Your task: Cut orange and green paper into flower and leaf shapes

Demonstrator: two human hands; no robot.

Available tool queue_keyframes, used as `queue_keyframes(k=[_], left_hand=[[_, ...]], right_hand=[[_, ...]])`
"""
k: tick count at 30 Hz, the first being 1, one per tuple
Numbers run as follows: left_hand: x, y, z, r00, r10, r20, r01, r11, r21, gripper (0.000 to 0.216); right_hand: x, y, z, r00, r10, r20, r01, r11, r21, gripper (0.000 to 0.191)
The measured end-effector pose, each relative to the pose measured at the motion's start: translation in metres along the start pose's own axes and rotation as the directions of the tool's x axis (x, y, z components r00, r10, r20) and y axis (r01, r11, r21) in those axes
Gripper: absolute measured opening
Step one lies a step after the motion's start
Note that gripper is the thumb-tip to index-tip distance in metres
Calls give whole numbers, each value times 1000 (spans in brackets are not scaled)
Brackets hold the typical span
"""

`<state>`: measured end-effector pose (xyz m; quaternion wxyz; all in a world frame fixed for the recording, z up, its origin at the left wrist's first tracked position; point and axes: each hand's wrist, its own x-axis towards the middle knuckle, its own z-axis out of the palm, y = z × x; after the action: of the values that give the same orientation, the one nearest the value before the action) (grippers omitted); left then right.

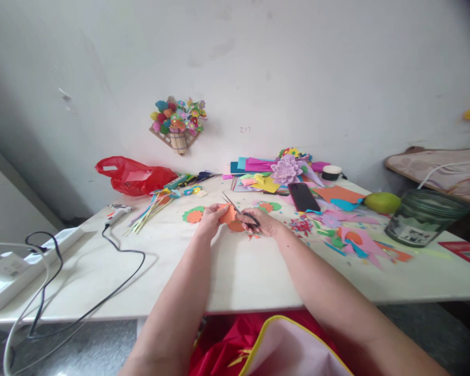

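Near the middle of the table, my left hand (213, 216) pinches an orange paper piece (227, 214) with a rounded outline. My right hand (261, 223) is wrapped round the dark handles of a pair of scissors (251, 219). Their blades point up and left, parted, beside the orange piece. Just left of my left hand lies an orange flower cutout (195, 215) on a green one. Behind my right hand, green and orange cutouts (269, 207) rest on the table. Under my hands, another orange piece (236, 225) and small orange scraps lie on the tabletop.
A glue gun (118, 213) trails its cord to a power strip (58, 250) at left. At the back sits a red plastic bag (135, 175). A black phone (303, 197), paper scraps (356, 240), a green fruit (382, 202) and a glass jar (419, 219) are at right.
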<state>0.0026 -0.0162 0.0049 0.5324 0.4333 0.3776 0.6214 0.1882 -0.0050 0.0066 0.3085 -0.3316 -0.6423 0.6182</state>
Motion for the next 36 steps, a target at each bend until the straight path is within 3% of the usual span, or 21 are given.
queue_keyframes(k=[12, 36], left_hand=[[2, 1, -5, 1000, -8, 29, 7, 999, 54, 47], [3, 3, -8, 998, -40, 57, 35, 995, 97, 44]], right_hand=[[-5, -7, 1, 999, 36, -19, -37, 999, -21, 26], [2, 2, -3, 1000, 18, 23, -18, 999, -28, 34]])
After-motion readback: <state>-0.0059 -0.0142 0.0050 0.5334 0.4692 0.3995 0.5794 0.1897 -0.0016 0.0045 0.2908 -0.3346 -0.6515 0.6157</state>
